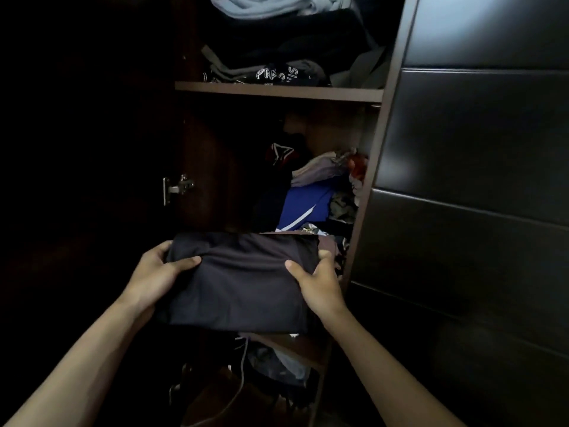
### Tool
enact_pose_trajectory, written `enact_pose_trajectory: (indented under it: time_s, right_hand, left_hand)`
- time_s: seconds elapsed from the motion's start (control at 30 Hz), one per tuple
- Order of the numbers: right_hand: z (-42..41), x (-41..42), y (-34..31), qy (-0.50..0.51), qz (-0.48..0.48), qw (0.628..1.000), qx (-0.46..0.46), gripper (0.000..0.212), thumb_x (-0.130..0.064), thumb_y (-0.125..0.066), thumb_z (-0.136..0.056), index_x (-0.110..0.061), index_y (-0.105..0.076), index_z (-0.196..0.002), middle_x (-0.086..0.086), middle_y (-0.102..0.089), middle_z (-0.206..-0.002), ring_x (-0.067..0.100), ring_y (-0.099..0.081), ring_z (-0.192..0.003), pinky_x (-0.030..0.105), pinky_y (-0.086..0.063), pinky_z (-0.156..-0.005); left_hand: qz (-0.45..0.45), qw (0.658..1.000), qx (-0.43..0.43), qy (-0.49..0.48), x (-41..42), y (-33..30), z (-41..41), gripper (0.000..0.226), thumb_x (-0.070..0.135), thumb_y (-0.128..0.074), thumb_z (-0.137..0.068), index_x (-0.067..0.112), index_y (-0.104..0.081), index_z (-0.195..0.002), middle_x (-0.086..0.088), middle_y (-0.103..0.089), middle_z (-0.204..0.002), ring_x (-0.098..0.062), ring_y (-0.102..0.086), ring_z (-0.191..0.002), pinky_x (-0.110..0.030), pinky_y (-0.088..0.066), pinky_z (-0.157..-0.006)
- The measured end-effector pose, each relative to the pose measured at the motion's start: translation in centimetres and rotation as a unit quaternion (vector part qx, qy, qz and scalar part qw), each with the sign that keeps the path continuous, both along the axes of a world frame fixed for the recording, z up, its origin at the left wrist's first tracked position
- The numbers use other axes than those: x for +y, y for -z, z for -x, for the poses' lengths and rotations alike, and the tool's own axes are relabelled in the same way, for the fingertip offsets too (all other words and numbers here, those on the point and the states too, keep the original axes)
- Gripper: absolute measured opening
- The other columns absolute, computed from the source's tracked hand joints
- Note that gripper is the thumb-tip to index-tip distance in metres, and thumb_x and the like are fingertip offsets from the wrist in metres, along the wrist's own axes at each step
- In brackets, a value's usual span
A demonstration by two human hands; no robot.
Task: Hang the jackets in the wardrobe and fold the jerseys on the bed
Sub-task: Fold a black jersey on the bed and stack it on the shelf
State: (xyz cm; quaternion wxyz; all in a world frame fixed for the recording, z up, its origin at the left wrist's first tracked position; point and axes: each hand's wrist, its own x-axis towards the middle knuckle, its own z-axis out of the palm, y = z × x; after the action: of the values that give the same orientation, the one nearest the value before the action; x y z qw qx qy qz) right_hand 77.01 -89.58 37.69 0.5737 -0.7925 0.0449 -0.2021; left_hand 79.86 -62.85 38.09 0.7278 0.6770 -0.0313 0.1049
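Note:
A folded dark jersey (243, 282) is held level in front of the open wardrobe, at the height of its middle shelf. My left hand (157, 272) grips the jersey's left edge, thumb on top and fingers underneath. My right hand (317, 278) grips the right edge the same way. The jersey's far edge reaches the front of the middle compartment. Its underside and my fingers beneath it are hidden.
The upper shelf (277, 91) carries stacked dark and pale blue clothes. The middle compartment holds a blue garment (304, 204) and a jumbled pile at the right. More clothes lie below. A dark panelled door (477, 180) stands at the right; a hinge (177, 188) sits at the left.

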Motion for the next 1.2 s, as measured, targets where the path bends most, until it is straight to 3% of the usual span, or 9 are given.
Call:
enact_pose_trajectory:
  time_s: [0.17, 0.4, 0.53, 0.63, 0.77, 0.93, 1.03, 1.1, 1.2]
  right_hand:
    - [-7.3, -0.1, -5.1, 0.178, 0.188, 0.966, -0.017, 0.047, -0.03, -0.063, -0.099, -0.009, -0.035, -0.131, 0.02, -0.062, -0.126, 0.042, -0.06, -0.118, 0.046, -0.049, -0.097]
    - [-14.9, -3.6, -6.7, 0.359, 0.325, 0.87, 0.094, 0.047, -0.026, -0.054, -0.104, -0.009, -0.031, -0.141, 0.014, -0.054, -0.14, 0.033, -0.06, -0.122, 0.04, -0.049, -0.089]
    - [-16.2, -4.9, -2.6, 0.332, 0.399, 0.831, 0.201, 0.077, -0.046, -0.065, -0.094, -0.004, -0.029, -0.147, 0.021, -0.041, -0.148, 0.037, -0.045, -0.134, 0.045, -0.038, -0.108]
    - [-17.5, -3.9, -2.8, 0.314, 0.431, 0.831, 0.156, 0.06, -0.048, -0.05, -0.1, -0.007, -0.038, -0.142, 0.02, -0.043, -0.147, 0.037, -0.041, -0.136, 0.048, -0.03, -0.114]
    - [-19.2, -3.2, -2.7, 0.238, 0.445, 0.859, 0.083, 0.05, -0.042, -0.036, -0.107, -0.009, -0.042, -0.144, 0.016, -0.044, -0.15, 0.032, -0.036, -0.142, 0.047, -0.021, -0.119]
    - [-18.7, -4.1, 1.8, 0.127, 0.419, 0.861, 0.258, 0.064, -0.053, -0.014, -0.108, -0.023, -0.006, -0.164, 0.004, 0.002, -0.172, 0.024, 0.007, -0.158, 0.048, 0.01, -0.126]
    - [-18.4, -3.6, 1.5, 0.116, 0.425, 0.861, 0.253, 0.065, -0.053, -0.016, -0.107, -0.023, -0.005, -0.164, 0.005, 0.003, -0.172, 0.025, 0.008, -0.158, 0.05, 0.01, -0.125]
    - [-18.5, -2.8, 0.8, 0.124, 0.437, 0.848, 0.274, 0.065, -0.05, -0.017, -0.108, -0.02, -0.005, -0.164, 0.008, 0.002, -0.172, 0.028, 0.005, -0.158, 0.053, 0.007, -0.125]
    - [-17.2, -1.9, -1.1, 0.099, 0.474, 0.828, 0.283, 0.064, -0.039, -0.027, -0.109, -0.009, -0.008, -0.163, 0.017, -0.006, -0.17, 0.036, -0.006, -0.156, 0.056, -0.003, -0.125]
  left_hand:
    - [-0.027, 0.998, 0.011, 0.064, -2.7, -2.5, -10.8, 0.029, -0.001, -0.072, -0.084, 0.004, -0.069, -0.112, -0.014, -0.074, -0.103, -0.027, -0.071, -0.088, -0.032, -0.056, -0.075]
    - [-0.151, 0.984, 0.022, 0.097, -11.4, -3.2, -21.2, 0.04, 0.007, -0.078, -0.084, 0.005, -0.058, -0.118, -0.014, -0.066, -0.115, -0.028, -0.063, -0.102, -0.031, -0.049, -0.085]
    - [-0.292, 0.949, 0.067, 0.096, -12.0, -0.5, -23.1, 0.067, 0.023, -0.077, -0.086, 0.001, -0.043, -0.139, -0.015, -0.057, -0.134, -0.032, -0.056, -0.122, -0.031, -0.046, -0.102]
    - [-0.398, 0.915, 0.013, 0.063, -11.9, -1.2, -24.4, 0.062, 0.037, -0.07, -0.088, 0.012, -0.047, -0.14, -0.014, -0.055, -0.137, -0.034, -0.056, -0.122, -0.043, -0.047, -0.104]
    - [-0.44, 0.887, -0.127, 0.063, -14.5, -2.7, -24.1, 0.04, 0.029, -0.055, -0.098, 0.018, -0.056, -0.136, -0.011, -0.052, -0.142, -0.03, -0.052, -0.127, -0.045, -0.043, -0.107]
    - [-0.564, 0.8, -0.043, 0.2, -16.9, 1.0, -22.9, 0.055, 0.047, -0.027, -0.106, 0.027, -0.028, -0.157, 0.004, -0.025, -0.165, -0.015, -0.022, -0.151, -0.043, -0.013, -0.124]
    - [-0.57, 0.802, -0.027, 0.178, -16.7, 0.9, -21.2, 0.057, 0.048, -0.021, -0.107, 0.028, -0.017, -0.16, 0.007, -0.014, -0.168, -0.012, -0.01, -0.154, -0.045, -0.003, -0.125]
    - [-0.582, 0.794, -0.018, 0.175, -16.5, 0.3, -21.1, 0.058, 0.048, -0.023, -0.107, 0.027, -0.018, -0.16, 0.005, -0.016, -0.167, -0.015, -0.013, -0.154, -0.044, -0.007, -0.125]
    - [-0.531, 0.834, -0.025, 0.146, -16.7, -0.7, -19.4, 0.051, 0.037, -0.034, -0.107, 0.02, -0.032, -0.156, -0.006, -0.033, -0.162, -0.023, -0.031, -0.148, -0.034, -0.023, -0.121]
